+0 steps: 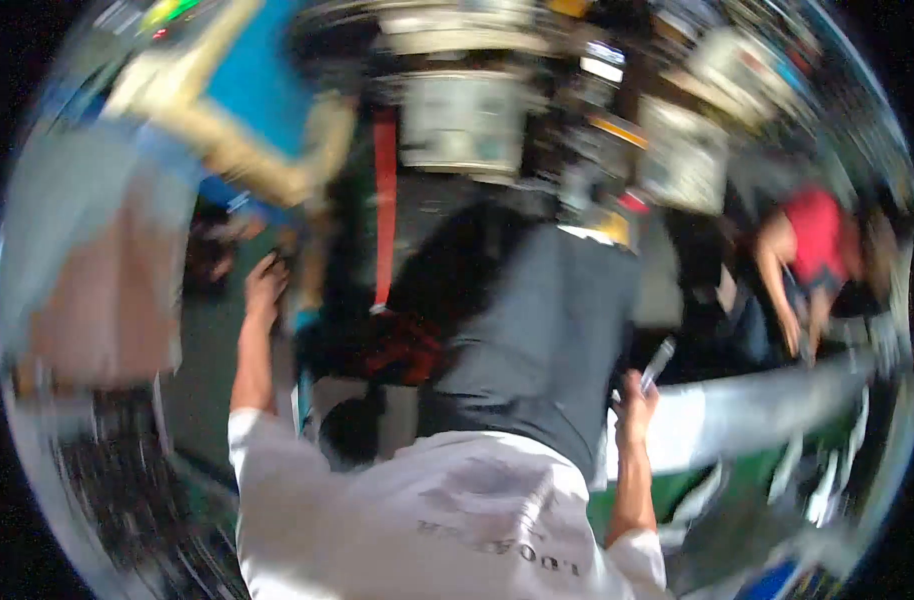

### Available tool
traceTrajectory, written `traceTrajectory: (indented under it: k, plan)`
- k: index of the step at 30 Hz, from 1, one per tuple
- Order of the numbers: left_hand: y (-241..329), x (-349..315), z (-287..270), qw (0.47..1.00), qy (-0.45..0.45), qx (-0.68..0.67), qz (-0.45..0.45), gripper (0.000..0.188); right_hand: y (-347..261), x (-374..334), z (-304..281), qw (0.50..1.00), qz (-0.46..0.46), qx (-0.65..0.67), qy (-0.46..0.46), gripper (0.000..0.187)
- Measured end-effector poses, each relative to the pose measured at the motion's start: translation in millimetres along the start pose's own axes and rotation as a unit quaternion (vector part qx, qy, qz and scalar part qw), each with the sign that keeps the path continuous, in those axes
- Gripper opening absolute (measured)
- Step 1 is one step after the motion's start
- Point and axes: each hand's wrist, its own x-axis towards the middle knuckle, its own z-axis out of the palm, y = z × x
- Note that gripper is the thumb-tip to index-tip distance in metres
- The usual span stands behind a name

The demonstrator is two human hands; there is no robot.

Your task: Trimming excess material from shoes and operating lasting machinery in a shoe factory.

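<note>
My right hand [635,398] is closed around a slim, pale, stick-like thing [661,362] that points up out of the fist; motion blur hides its exact kind. It is beside my right thigh, near a long silvery-white surface [737,415]. On the other side, my left hand [264,284] is raised away from my body, close to the lower end of a wooden-edged blue panel [262,85]. Its fingers are smeared, so whether they hold anything cannot be made out. My dark trousers [552,330] fill the middle.
A large grey and brownish sheet-like thing [107,270] stands at the left. Ahead are a whitish box [462,122] and a red strip [385,205]. Another person in a red top [822,235] bends down at the right. Green framework [757,480] lies below the silvery surface.
</note>
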Motion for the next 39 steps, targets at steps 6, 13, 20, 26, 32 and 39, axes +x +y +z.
traceTrajectory:
  k: [6, 13, 20, 26, 32, 39]
  plan:
    - [-4, -69, 182, 0.969, -0.240, 0.054, 0.033, 0.055, 140, 48, -62, 0.983, 0.036, -0.074, 0.162, 0.062]
    - [14, -151, 401, 0.851, -0.503, 0.106, 0.105, 0.054, 110, 43, -149, 0.941, -0.015, -0.154, 0.299, 0.052]
    - [31, -182, 413, 0.826, -0.492, 0.212, 0.173, 0.046, 223, -66, -344, 0.705, 0.085, -0.381, 0.592, 0.079]
    - [21, -217, 427, 0.805, -0.520, 0.249, 0.143, 0.047, 300, -58, -397, 0.813, 0.181, -0.036, 0.552, 0.119]
    - [-2, -263, 496, 0.733, -0.643, 0.186, 0.120, 0.043, 322, -120, -392, 0.785, 0.016, 0.133, 0.605, 0.066]
    - [-39, -413, 523, 0.566, -0.812, 0.142, 0.023, 0.077, 72, -113, -223, 0.846, -0.043, 0.349, 0.402, 0.056]
